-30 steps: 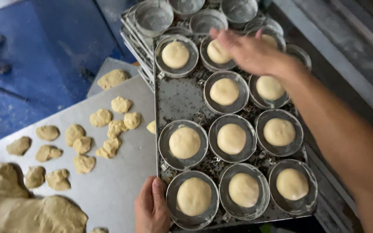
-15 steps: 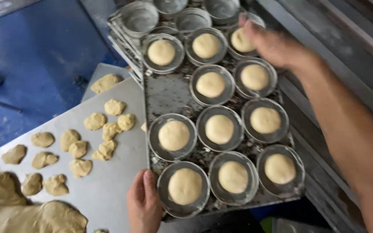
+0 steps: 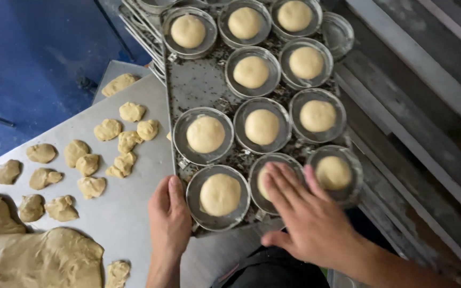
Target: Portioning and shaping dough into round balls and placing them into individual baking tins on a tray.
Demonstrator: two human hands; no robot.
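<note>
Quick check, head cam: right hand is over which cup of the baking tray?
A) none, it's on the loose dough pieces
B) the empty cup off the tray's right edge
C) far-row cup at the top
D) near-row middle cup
D: the right hand lies spread over the middle cup of the baking tray's near row, its fingers covering part of the dough round there, while the left hand rests at the tray's near-left corner.

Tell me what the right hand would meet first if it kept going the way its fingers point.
The right hand points up and left across the baking tray. Its fingers already lie over the near middle dough round; beyond that, probably the dough round in the next row, though height above it is unclear.
</note>
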